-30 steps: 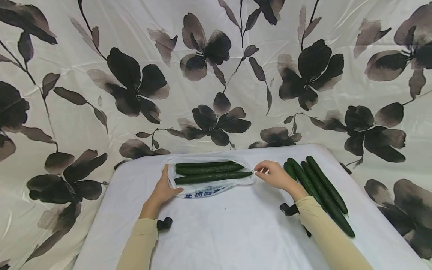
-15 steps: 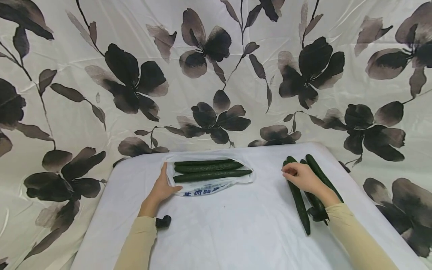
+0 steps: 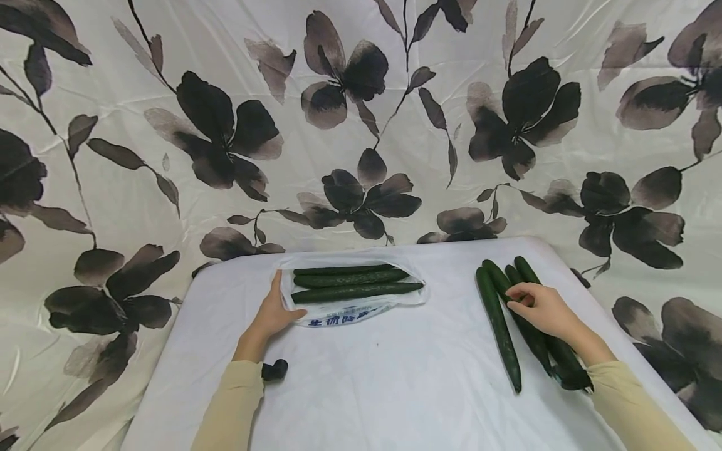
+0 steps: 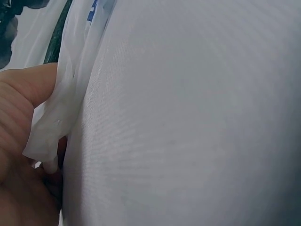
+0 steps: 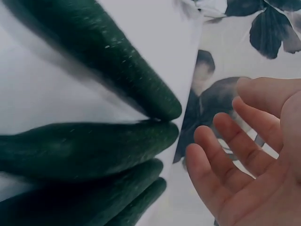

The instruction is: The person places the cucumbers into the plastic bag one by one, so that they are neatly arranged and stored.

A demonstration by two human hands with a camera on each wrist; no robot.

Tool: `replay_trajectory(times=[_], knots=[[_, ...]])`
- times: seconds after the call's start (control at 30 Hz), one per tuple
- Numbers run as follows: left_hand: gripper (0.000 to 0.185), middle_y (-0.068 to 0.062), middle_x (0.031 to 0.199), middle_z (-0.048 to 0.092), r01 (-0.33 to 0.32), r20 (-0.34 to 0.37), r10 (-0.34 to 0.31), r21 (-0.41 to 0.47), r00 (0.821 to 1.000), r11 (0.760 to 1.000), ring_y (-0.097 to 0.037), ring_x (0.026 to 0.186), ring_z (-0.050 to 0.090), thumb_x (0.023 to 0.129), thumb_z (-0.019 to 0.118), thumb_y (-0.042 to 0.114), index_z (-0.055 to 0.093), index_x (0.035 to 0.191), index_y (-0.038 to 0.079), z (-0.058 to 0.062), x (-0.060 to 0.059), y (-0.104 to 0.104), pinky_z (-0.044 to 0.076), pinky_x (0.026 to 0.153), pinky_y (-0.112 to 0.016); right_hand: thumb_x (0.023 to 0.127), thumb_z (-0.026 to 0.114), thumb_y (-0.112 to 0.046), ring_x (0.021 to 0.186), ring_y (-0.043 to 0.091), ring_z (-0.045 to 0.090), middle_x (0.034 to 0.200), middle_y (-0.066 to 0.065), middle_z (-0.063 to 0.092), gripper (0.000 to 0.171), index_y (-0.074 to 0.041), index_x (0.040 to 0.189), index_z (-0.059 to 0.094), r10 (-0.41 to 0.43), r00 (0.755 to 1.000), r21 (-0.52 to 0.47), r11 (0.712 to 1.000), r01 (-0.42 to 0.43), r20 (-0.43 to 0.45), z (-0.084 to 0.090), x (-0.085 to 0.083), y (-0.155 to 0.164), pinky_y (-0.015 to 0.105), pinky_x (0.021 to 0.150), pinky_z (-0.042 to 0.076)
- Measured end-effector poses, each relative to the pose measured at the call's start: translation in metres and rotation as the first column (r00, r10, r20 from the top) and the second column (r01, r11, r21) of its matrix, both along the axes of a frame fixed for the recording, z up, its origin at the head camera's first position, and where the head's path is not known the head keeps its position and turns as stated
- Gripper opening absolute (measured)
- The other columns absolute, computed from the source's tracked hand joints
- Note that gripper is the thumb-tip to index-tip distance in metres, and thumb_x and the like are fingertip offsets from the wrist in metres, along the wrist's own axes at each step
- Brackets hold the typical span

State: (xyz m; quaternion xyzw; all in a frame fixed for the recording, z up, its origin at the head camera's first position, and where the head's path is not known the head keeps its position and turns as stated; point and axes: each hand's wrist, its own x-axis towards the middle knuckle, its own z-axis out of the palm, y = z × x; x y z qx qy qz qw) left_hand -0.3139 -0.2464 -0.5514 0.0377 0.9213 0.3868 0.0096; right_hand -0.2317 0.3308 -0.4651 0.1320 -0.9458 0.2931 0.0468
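A translucent white plastic bag (image 3: 395,302) with blue print lies at the back of the table, and three dark green cucumbers (image 3: 355,291) lie in it side by side. My left hand (image 3: 274,313) holds the bag's left end. In the left wrist view the bag's thin edge passes between the thumb (image 4: 40,84) and the fingers, which are mostly hidden. My right hand (image 3: 544,310) is over the loose cucumbers (image 3: 497,326) on the right, partly covering them. Its fingers (image 5: 209,176) are loosely bent with nothing between them, beside the cucumbers' rounded ends in the right wrist view.
White cloth (image 3: 378,382) covers the table. A floral curtain (image 3: 361,144) hangs directly behind its back edge. The loose cucumbers lie slanted near the table's right edge. A black wrist camera (image 3: 274,370) sticks out by the left sleeve.
My right hand has left the bag's right end and moved right, over the loose cucumbers. The left hand stays at the bag's left end, and the bagged cucumbers lie as before.
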Motion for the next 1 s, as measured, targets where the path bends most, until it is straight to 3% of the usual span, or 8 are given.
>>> replay_trajectory(times=[0.33,0.53,0.73,0.87,1.0], knots=[[0.124,-0.03,0.154,0.019,0.008,0.012,-0.008,-0.016,1.0,1.0,-0.048,0.137,0.026,0.077,0.083,0.026,-0.012,0.155,0.012,0.002,0.002,0.001,0.023,0.11,-0.057,0.09,0.071,-0.013,0.081,0.022,0.063,0.11,0.021,0.064,0.034,0.003,0.118,0.062,-0.111,0.993,-0.06,0.992,0.113,0.045,-0.021,0.023,0.006,0.028,0.057,0.05],[0.123,-0.03,0.156,0.015,0.008,0.019,-0.008,-0.036,1.0,0.999,-0.049,0.137,0.026,0.078,0.082,0.029,-0.013,0.155,0.012,0.001,0.002,0.0,0.024,0.109,-0.06,0.09,0.071,-0.016,0.088,0.03,0.066,0.116,0.025,0.061,0.041,0.004,0.123,0.058,-0.162,0.984,-0.091,0.981,0.169,0.076,-0.037,0.027,0.003,0.03,0.061,0.053],[0.123,-0.029,0.156,0.015,0.008,0.025,-0.007,-0.031,1.0,0.999,-0.048,0.137,0.025,0.078,0.082,0.028,-0.013,0.155,0.012,0.002,0.003,0.001,0.024,0.109,-0.059,0.089,0.072,-0.022,0.09,0.034,0.066,0.119,0.028,0.059,0.05,0.008,0.125,0.055,-0.215,0.973,-0.118,0.967,0.224,0.085,-0.041,0.03,-0.002,0.033,0.062,0.054],[0.123,-0.028,0.156,0.014,-0.002,0.031,0.003,-0.02,1.0,1.0,-0.047,0.138,0.024,0.078,0.082,0.026,-0.013,0.155,0.013,0.005,0.004,0.003,0.022,0.11,-0.058,0.089,0.072,-0.03,0.095,0.036,0.065,0.123,0.03,0.055,0.06,0.008,0.13,0.051,-0.212,0.965,-0.12,0.965,0.231,0.155,-0.042,0.029,-0.007,0.032,0.062,0.055],[0.123,-0.027,0.157,0.012,-0.003,0.04,0.004,-0.027,0.999,1.0,-0.046,0.14,0.022,0.078,0.082,0.027,-0.013,0.155,0.013,0.005,0.003,0.003,0.021,0.111,-0.057,0.09,0.071,-0.035,0.104,0.042,0.06,0.129,0.031,0.051,0.069,0.008,0.136,0.044,-0.167,0.957,-0.098,0.976,0.195,0.237,-0.043,0.025,-0.013,0.041,0.072,0.055]])
